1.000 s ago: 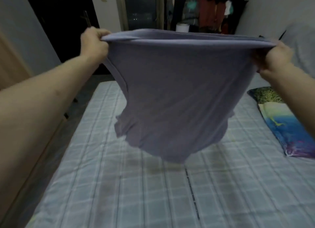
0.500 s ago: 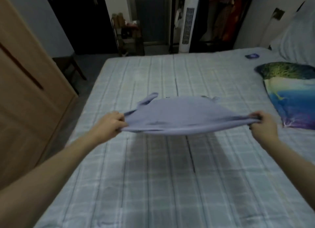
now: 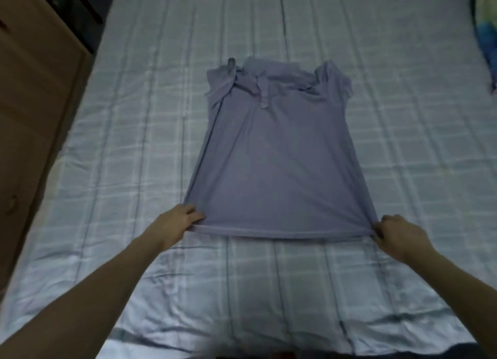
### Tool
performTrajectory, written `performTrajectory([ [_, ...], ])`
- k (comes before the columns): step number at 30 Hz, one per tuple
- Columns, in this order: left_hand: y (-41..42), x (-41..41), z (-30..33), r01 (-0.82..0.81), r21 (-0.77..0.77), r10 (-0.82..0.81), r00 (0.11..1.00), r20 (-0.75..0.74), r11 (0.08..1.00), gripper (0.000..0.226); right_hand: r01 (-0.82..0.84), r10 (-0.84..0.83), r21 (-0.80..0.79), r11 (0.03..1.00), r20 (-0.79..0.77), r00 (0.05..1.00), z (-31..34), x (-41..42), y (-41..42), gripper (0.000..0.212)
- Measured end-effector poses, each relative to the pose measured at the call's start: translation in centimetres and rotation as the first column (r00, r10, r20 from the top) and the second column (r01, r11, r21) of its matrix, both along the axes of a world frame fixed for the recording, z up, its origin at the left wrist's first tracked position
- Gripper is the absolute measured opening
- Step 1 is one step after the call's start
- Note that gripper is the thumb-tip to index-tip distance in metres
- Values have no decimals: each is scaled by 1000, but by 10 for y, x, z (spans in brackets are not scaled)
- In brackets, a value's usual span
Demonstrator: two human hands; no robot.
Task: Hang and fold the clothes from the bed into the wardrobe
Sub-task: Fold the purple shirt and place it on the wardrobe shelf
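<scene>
A lilac short-sleeved polo shirt [image 3: 277, 154] lies flat on the bed [image 3: 134, 133], collar at the far end and hem toward me. My left hand [image 3: 177, 221] pinches the hem's left corner. At the right corner of the hem, my right hand [image 3: 398, 232] grips the cloth. The hem is pulled taut between the two hands. The sleeves are crumpled near the collar.
The bed carries a pale blue checked sheet. A wooden wardrobe panel [image 3: 35, 95] stands along the bed's left side. A blue and green patterned pillow [image 3: 486, 33] lies at the far right edge.
The shirt went from being held up in the air to lying spread flat on the bed. Both hands came down and toward me, still holding the hem corners.
</scene>
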State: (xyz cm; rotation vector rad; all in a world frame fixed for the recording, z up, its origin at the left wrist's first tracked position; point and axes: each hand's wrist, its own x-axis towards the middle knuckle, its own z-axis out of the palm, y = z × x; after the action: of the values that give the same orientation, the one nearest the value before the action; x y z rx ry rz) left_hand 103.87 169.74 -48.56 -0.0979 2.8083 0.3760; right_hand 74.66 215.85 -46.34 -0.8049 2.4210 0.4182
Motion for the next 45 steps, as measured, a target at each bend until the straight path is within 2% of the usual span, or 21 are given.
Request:
performTrajectory([
  [6,22,35,-4,125,-179,-117,991,57,976,103,63,-76,-71,995,-196,978,-4,42,37,20],
  [9,39,56,-7,83,-214,-65,994,88,973,97,26,-23,6,1000,-277,960,0,67,46,20],
  [12,62,80,-3,9,-142,21,977,212,990,83,43,-27,46,998,-309,951,7,93,59,21],
  [15,82,102,2,26,-159,41,914,405,987,79,48,-12,134,990,-255,967,3,123,70,22],
  [18,94,114,9,117,-159,-18,854,519,980,80,-51,68,278,959,-52,996,13,124,61,32],
  [20,88,107,25,148,-180,-41,870,491,972,71,-110,101,385,916,43,994,32,107,40,42],
  [21,82,98,34,154,-203,-68,924,376,967,66,-122,117,403,907,37,992,42,97,25,42],
  [22,74,85,39,154,-232,-102,970,220,960,62,-126,134,391,912,9,991,50,86,9,39],
  [23,67,69,47,149,-247,-122,985,124,957,62,-126,147,336,933,-36,989,56,74,-8,36],
  [26,45,2,57,134,-277,-139,990,0,951,60,-90,93,32,995,-97,991,47,39,-69,30],
  [29,39,-84,52,100,-241,-128,986,-105,966,56,-109,100,-173,979,-60,993,23,-1,-129,38],
  [32,35,-172,30,3,-197,-29,991,-129,980,59,-124,98,-280,952,-106,990,-9,-46,-175,53],
  [36,27,-277,-18,-117,-168,86,980,-180,979,62,-186,26,-487,853,-317,948,-50,-122,-215,60],
  [41,41,-373,-64,-169,-152,133,966,-223,974,69,-14,-113,-503,864,-221,969,-121,-171,-208,73],
  [43,52,-398,-86,-208,-82,190,965,-181,975,67,29,-142,-506,862,-187,972,-133,-174,-205,73],
  [45,63,-405,-107,-249,-74,236,960,-151,966,63,23,-124,-511,859,-165,978,-130,-175,-206,71],
])
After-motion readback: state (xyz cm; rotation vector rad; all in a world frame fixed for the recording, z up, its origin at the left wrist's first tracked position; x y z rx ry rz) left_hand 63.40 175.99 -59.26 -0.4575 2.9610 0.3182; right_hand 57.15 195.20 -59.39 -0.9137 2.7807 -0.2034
